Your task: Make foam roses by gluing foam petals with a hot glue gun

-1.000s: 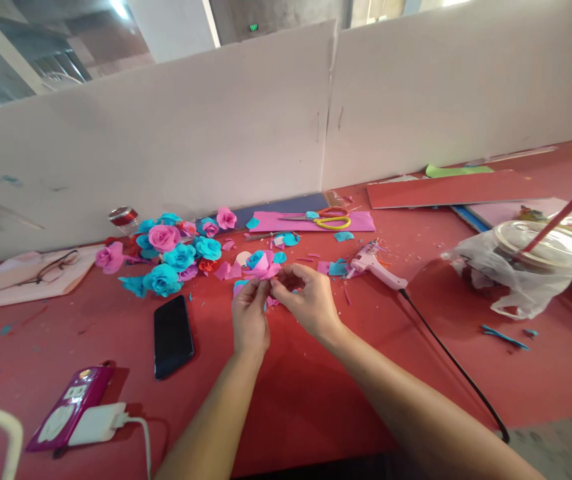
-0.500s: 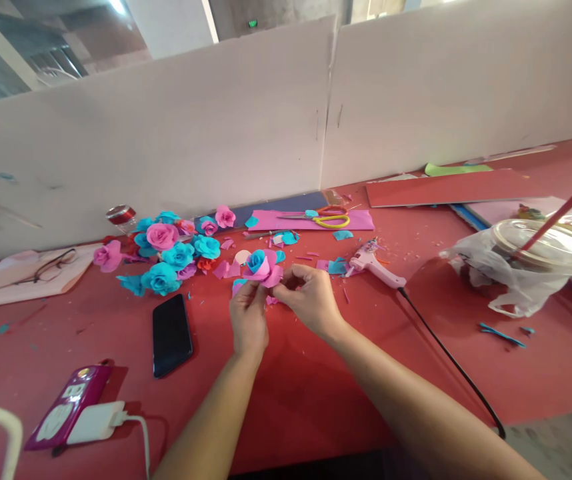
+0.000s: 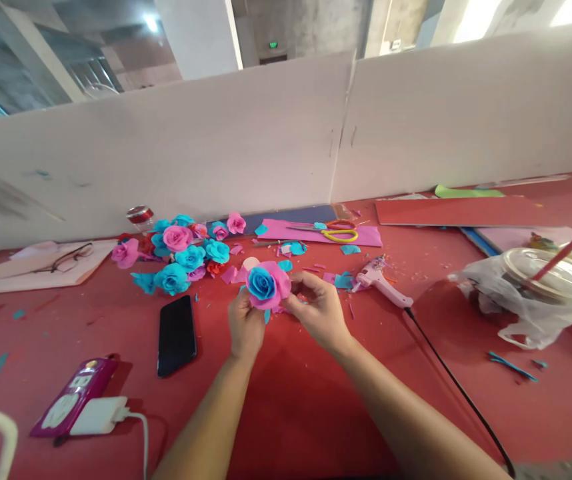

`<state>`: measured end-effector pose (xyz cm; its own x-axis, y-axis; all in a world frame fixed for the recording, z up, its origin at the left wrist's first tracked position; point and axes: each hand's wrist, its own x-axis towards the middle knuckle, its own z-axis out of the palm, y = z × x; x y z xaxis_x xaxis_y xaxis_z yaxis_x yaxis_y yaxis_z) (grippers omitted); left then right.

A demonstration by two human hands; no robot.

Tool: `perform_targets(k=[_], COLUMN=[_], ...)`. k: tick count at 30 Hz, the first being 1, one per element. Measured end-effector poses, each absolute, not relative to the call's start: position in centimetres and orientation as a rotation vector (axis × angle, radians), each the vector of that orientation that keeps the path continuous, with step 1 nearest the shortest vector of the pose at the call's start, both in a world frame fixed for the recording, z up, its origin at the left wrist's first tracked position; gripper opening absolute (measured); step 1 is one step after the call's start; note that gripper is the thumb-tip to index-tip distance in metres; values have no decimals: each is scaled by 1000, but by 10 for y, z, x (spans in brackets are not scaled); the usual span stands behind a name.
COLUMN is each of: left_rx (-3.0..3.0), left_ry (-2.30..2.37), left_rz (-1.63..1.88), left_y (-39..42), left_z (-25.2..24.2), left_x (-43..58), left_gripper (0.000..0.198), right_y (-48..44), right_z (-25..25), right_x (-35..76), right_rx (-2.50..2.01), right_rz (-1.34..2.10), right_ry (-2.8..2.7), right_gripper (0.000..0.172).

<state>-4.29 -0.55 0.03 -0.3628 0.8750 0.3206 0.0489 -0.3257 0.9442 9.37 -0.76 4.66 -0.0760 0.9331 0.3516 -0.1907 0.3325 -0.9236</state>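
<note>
A paper flower (image 3: 265,285) with a blue centre and pink outer petals faces up towards me. My left hand (image 3: 247,327) holds it from below on the left, its fingers partly hidden under the petals. On the right side, my right hand (image 3: 319,312) pinches the edge of a pink petal between thumb and fingers. Paper scraps (image 3: 236,273) lie just behind the flower. To the right rests a pink glue gun (image 3: 385,283) with a black cord. Scissors (image 3: 340,233) with yellow and orange handles lie on a pink paper strip (image 3: 366,236).
Finished flowers (image 3: 177,238) are bunched at the back left of the red table (image 3: 286,413). A black phone (image 3: 177,336), a power bank (image 3: 76,395) and glasses (image 3: 66,259) are on the left. A bagged container (image 3: 536,293) stands right, before a white partition (image 3: 166,147).
The flower has tipped towards me, so its blue centre now shows fully. The whole scene has shifted slightly down and right as the view moved.
</note>
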Motion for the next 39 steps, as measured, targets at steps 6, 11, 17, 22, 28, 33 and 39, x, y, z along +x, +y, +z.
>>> perform_targets(k=[6,11,17,22,28,33,39], left_rx=[1271,1278,1180,1078,1016,628,424], left_ry=[1320,1350,1319,1319,1223,915,782], left_rz=[1779,1745,1741,1743,1749,1578,1432], left_y=[1,3,5,8,8,7,4], left_z=[-7,-9,-8,-13,-7,4,7], left_x=[-46,-47,-44,-46,-42,-37,-33], left_gripper=[7,5,9,12,9,21,25], right_y=[-5,-5,-4,-4,-5,-1,3], right_z=[47,51,53,53,57,49,39], right_x=[94,97,99,96,99,99,96], right_rx=[-699,-709,-753,-786,-601,-875,-1093], right_rz=[1393,1396,1271,1390,1354,1097,616], right_ry=[-1010,-956,-859,-880,-807,-966,-1495], right_gripper=[16,14,13,19,18,11,11])
